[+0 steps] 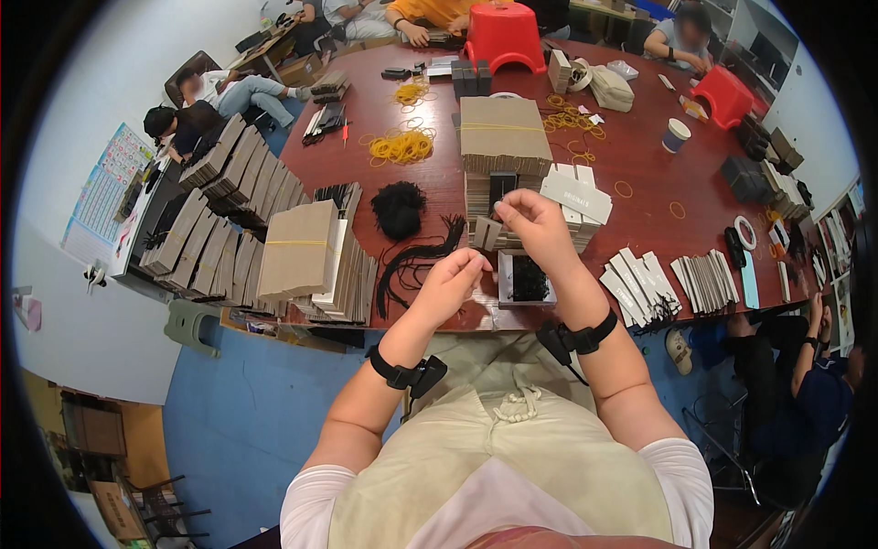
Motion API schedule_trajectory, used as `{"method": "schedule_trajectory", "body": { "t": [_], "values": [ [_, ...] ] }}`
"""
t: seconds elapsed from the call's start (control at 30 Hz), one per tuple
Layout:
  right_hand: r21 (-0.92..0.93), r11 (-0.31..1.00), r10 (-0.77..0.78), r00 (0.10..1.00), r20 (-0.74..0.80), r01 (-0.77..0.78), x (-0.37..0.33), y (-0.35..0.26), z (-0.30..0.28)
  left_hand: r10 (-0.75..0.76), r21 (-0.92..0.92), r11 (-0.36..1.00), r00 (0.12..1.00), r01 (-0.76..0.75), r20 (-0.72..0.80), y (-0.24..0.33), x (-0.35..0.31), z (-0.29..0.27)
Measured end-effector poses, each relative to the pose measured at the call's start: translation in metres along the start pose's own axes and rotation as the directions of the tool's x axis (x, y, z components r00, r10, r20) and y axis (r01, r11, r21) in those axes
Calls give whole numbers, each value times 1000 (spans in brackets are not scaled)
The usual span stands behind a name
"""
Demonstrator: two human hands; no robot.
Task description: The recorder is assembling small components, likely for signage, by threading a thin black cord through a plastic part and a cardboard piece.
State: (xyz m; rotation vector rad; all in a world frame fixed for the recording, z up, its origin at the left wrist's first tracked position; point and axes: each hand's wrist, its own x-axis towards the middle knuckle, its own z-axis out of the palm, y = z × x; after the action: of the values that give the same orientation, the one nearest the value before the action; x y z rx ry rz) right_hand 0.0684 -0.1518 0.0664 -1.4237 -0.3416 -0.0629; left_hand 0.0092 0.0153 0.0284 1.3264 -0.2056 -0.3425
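Observation:
My left hand [453, 287] is closed in a pinch just above the table's near edge; whatever lies between its fingertips is too small to make out. Higher and to the right, my right hand [538, 229] pinches too, and its hold is also unclear. Its fingertips are by a small black piece [502, 186] in front of a banded stack of grey-brown cards [503, 128]. Between and below the hands, a small open box [505, 291] holds fine black pieces. Black cords [397, 274] lie loose left of my left hand, with a black ball of cord [399, 210] beyond them.
Banded card stacks [297, 247] crowd the left of the red-brown table [366, 101]. White tags [640, 285] and a row of cards [705, 282] lie at right. Yellow rubber bands [402, 146], a paper cup [676, 135] and a red stool [505, 35] are farther back. Other people sit around.

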Motion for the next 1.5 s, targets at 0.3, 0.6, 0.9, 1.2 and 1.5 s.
{"method": "schedule_trajectory", "body": {
  "t": [0.3, 0.6, 0.9, 1.2, 1.5],
  "values": [
    [-198, 979, -53, 999, 11, 55, -1, 1, -12, 3, -19, 1000, 1000, -3, -11, -5, -4, -7],
    [673, 702, 134, 972, 194, -231, -6, -16, -8, 50, -71, 995, 969, -69, -242, -6, -12, -9],
    [775, 575, 96, 962, 254, -262, -25, 19, -20, 256, 70, 966, 891, -248, -376, 8, -17, -20],
    [297, 918, 182, 944, 275, -263, -36, -37, 14, 744, 803, 306, 655, -511, 133, 73, -12, 17],
    [296, 900, 222, 921, 320, -320, -37, -8, 4, 132, 302, 942, 989, -144, 61, 17, -17, -4]
  ]
}}
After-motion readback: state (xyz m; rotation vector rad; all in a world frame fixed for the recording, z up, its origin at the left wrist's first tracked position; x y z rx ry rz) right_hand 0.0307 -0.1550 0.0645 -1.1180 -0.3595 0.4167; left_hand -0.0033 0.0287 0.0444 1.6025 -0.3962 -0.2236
